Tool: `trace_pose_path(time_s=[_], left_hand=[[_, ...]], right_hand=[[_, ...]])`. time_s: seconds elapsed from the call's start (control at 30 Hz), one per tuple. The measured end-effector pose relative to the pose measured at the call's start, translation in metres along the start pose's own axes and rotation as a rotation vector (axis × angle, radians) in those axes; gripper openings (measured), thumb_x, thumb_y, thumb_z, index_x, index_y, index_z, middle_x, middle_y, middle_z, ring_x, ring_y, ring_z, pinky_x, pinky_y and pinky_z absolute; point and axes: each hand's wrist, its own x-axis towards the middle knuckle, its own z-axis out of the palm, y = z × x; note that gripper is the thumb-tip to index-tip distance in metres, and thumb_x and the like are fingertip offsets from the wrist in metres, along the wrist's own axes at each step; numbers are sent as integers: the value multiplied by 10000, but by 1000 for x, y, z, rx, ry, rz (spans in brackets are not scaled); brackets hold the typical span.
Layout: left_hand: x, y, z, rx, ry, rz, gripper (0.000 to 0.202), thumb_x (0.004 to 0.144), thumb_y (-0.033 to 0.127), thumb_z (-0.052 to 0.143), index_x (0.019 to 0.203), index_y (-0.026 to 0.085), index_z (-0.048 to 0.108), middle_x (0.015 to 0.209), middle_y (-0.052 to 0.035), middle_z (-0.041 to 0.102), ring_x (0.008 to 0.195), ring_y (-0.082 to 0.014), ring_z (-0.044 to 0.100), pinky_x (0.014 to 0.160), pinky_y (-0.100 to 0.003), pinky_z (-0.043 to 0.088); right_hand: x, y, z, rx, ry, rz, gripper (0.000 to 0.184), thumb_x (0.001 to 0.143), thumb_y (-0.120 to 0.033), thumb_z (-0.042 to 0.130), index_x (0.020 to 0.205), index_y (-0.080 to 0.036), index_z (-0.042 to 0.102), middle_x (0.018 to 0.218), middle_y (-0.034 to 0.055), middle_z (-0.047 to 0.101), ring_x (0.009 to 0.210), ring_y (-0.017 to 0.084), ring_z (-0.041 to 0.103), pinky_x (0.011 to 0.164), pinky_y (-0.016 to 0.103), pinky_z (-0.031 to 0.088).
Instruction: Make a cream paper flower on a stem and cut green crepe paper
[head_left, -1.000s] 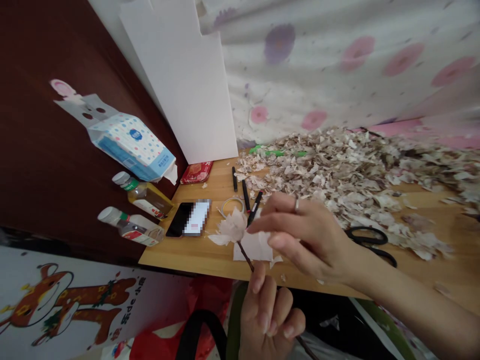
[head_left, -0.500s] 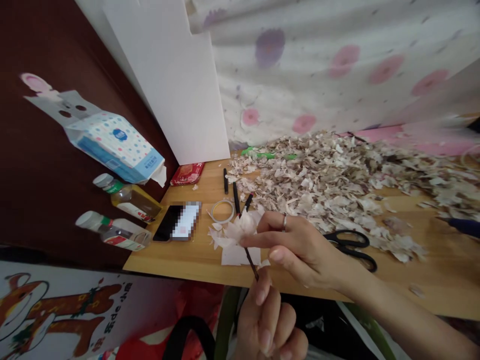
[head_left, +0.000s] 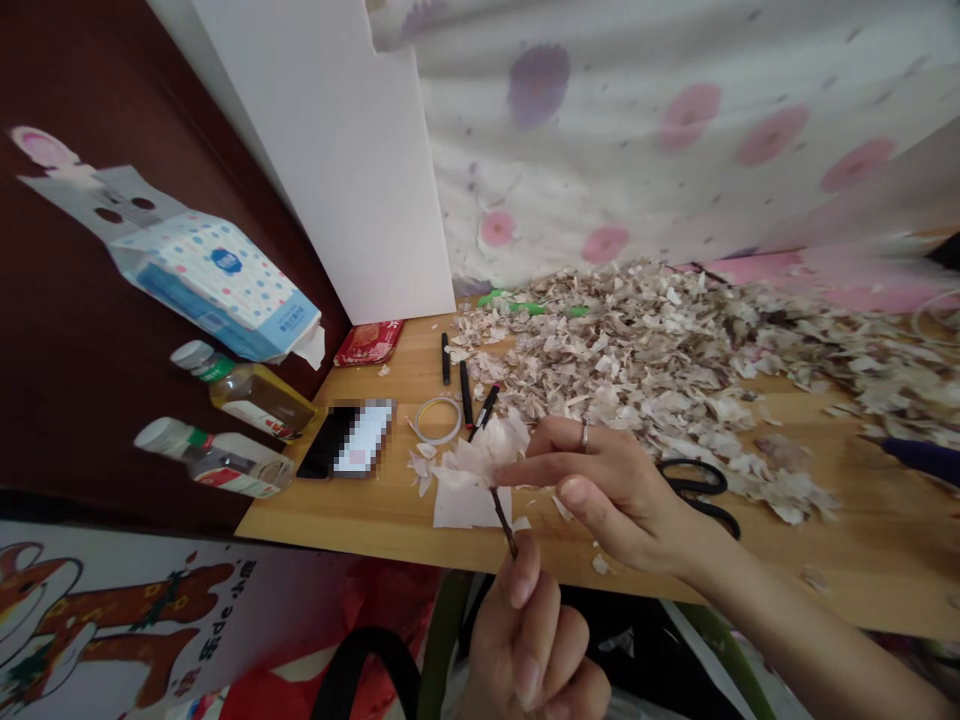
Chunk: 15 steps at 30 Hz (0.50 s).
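My left hand (head_left: 529,640) is closed round a thin dark stem (head_left: 502,517) at the bottom centre, below the table edge. The stem carries a pale pink paper flower (head_left: 484,457) at its top. My right hand (head_left: 611,490) reaches in from the right, its ringed finger and thumb pinched on the flower's petals just above the stem. A white paper square (head_left: 465,503) lies on the wooden table (head_left: 862,580) under the flower.
A wide heap of pale paper scraps (head_left: 675,370) covers the table's back and right. Black scissors (head_left: 701,492) lie behind my right hand. Pens (head_left: 465,380), a tape roll (head_left: 436,420), a phone (head_left: 346,439), two bottles (head_left: 225,460) and a tissue pack (head_left: 217,290) sit at the left.
The flower and both hands have stayed together while the view drifted slightly. My right hand's fingers have shifted a little on the petals.
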Motion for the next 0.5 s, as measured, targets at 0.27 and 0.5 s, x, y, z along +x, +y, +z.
trace_pose_path(time_s=[0.27,0.5], left_hand=[[0,0,4,-34,-11,-32,196,1035,226,435,870,192,536,475,113,396,347,-55,202,375,-74,302],[-7,0,-11,30,3,-67,195,1033,288,440,907,226,575,488,103,395,350,-69,206,374,-98,312]], right_hand=[[-4,-2,0,60,18,-12,575,1077,-438,285,1104,-99,749,816,54,586,713,144,551,648,282,415],[-2,-3,-1,11,-27,-32,597,1073,-440,282,1075,-81,758,810,71,582,699,156,554,623,288,409]])
